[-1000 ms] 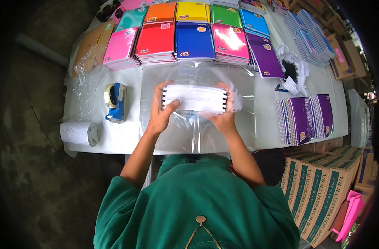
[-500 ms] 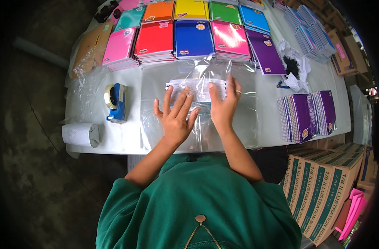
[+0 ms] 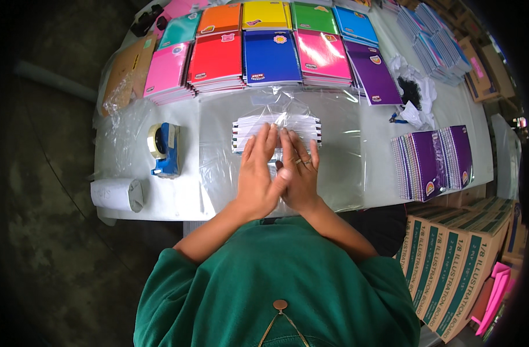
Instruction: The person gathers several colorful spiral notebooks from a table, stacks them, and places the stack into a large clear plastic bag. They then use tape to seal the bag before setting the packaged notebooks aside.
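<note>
Large green capitals and figures, beside smaller lettering on green bands, stand legible on the brown cartons point(image 3: 458, 277) at near right. The white bundle point(image 3: 115, 195) at left carries faint handwriting — unreadable. Small logos mark the far red notebooks point(image 3: 217, 56) and blue notebooks point(image 3: 272, 56) — too tiny.

I am wearing a loose green top point(image 3: 276, 263) with short sleeves point(image 3: 163, 274), a round coppery disc point(image 3: 280, 304) above a thin forked cord point(image 3: 266, 333), and a ring point(image 3: 299, 161) on my right fingers point(image 3: 288, 150).
</note>
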`<action>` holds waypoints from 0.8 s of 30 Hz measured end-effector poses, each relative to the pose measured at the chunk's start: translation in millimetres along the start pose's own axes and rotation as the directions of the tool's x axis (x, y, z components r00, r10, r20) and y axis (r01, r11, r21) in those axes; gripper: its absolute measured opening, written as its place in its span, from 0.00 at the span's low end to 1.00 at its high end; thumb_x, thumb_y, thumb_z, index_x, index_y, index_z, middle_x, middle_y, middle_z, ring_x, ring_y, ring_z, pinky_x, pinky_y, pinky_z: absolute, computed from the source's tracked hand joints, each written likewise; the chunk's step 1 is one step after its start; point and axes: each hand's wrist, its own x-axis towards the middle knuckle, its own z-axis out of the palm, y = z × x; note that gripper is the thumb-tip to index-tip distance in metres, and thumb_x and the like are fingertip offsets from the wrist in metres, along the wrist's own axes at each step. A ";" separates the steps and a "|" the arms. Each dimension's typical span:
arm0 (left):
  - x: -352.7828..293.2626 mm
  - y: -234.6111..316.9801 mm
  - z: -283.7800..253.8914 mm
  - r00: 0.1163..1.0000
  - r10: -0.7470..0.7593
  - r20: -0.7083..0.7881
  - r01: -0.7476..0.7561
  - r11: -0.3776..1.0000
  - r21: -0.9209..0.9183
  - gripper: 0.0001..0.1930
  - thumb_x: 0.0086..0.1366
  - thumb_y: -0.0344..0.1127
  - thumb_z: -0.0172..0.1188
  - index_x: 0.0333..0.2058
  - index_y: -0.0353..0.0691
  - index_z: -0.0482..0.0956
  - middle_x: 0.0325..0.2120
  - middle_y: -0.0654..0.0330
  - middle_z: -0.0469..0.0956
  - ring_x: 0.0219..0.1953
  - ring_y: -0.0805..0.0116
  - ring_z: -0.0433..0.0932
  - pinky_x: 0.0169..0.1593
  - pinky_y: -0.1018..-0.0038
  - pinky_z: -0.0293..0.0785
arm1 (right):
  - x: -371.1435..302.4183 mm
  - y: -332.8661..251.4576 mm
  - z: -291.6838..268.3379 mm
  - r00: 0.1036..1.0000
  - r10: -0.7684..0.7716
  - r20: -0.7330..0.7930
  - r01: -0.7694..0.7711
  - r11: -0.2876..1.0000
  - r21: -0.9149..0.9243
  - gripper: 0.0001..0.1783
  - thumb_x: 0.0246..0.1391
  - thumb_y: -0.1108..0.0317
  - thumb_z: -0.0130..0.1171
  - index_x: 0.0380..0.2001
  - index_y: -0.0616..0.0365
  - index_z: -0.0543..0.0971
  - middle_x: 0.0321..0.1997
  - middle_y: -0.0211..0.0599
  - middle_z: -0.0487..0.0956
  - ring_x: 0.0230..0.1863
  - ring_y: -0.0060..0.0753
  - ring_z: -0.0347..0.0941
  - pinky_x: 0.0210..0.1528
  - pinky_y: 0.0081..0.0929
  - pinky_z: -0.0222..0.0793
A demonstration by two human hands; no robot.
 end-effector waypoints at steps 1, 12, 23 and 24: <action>6.6 8.8 -8.9 0.995 -0.098 0.030 0.103 0.964 -0.245 0.35 0.63 0.48 0.47 0.62 0.35 0.48 0.59 0.44 0.59 0.62 0.51 0.58 0.64 0.57 0.42 | 4.9 0.5 -6.3 0.999 -0.045 0.016 0.046 0.998 -0.042 0.25 0.53 0.67 0.49 0.57 0.57 0.67 0.59 0.34 0.68 0.62 0.34 0.61 0.65 0.37 0.40; 138.5 -15.7 -65.8 0.991 0.087 0.102 -0.050 0.945 -0.324 0.08 0.57 0.31 0.61 0.33 0.32 0.78 0.26 0.58 0.79 0.31 0.72 0.77 0.38 0.77 0.74 | 17.0 4.1 -13.3 0.996 -0.091 0.012 0.091 0.981 -0.172 0.21 0.47 0.68 0.55 0.48 0.45 0.75 0.52 0.26 0.72 0.56 0.26 0.65 0.57 0.33 0.51; 54.0 -25.4 -20.3 0.953 0.302 0.029 -0.301 0.929 0.214 0.06 0.52 0.24 0.61 0.31 0.38 0.81 0.33 0.55 0.81 0.38 0.62 0.80 0.41 0.71 0.75 | 30.4 6.1 13.2 0.857 0.222 -0.466 -0.040 0.929 0.368 0.18 0.43 0.75 0.58 0.40 0.47 0.78 0.49 0.25 0.74 0.53 0.28 0.68 0.50 0.29 0.57; 40.5 -29.4 -16.7 0.915 0.402 -0.005 -0.387 0.883 0.266 0.06 0.52 0.22 0.61 0.29 0.37 0.81 0.34 0.56 0.81 0.40 0.64 0.80 0.42 0.71 0.75 | 31.6 4.1 13.7 0.844 0.245 -0.477 -0.044 0.918 0.394 0.16 0.42 0.76 0.59 0.38 0.47 0.78 0.48 0.24 0.75 0.52 0.28 0.69 0.50 0.28 0.57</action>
